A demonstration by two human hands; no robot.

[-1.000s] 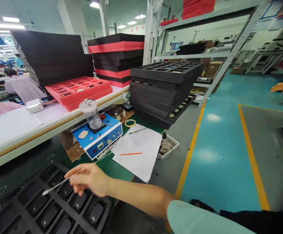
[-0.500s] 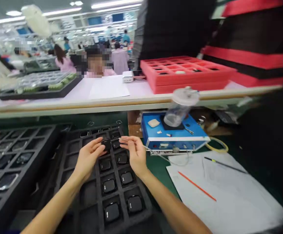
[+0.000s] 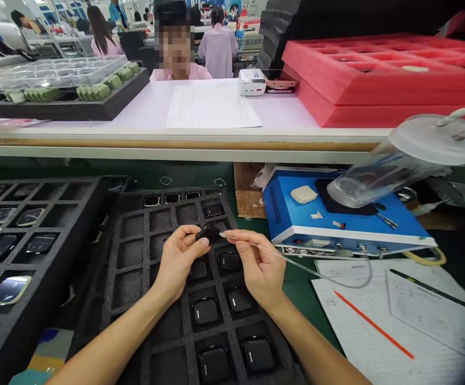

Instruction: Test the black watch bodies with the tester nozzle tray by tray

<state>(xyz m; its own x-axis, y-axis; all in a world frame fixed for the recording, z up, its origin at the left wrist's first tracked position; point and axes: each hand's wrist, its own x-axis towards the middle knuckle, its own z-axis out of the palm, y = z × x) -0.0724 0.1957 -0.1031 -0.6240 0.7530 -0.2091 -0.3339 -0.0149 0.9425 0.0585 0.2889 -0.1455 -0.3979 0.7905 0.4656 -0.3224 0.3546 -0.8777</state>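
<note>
Moved up to the edge of a small black case [image 3: 207, 233] since the earlier frame, the tip of a thin clear tube [image 3: 296, 267] is held there, though actual contact cannot be confirmed. The case is gripped by the curled fingers of the left hand [image 3: 178, 262], above the upper middle of a black foam tray [image 3: 114, 278]. The tube is pinched between thumb and forefinger of the right hand [image 3: 258, 267], and its length is seen curving away toward 3 o'clock.

Similar black cases [image 3: 206, 312] are seated in pockets at 6 o'clock from the hands, while the tray's pockets at 9 o'clock are left empty. Smaller pale-rimmed pieces [image 3: 172, 198] are lined along its top row. The held case is dark and matte, with its face partly hidden by the fingers.

A second foam tray [image 3: 92, 224] is placed at 9 o'clock, a blue machine [image 3: 348, 235] at 3 o'clock, and papers [image 3: 361, 315] at 4 o'clock.
</note>
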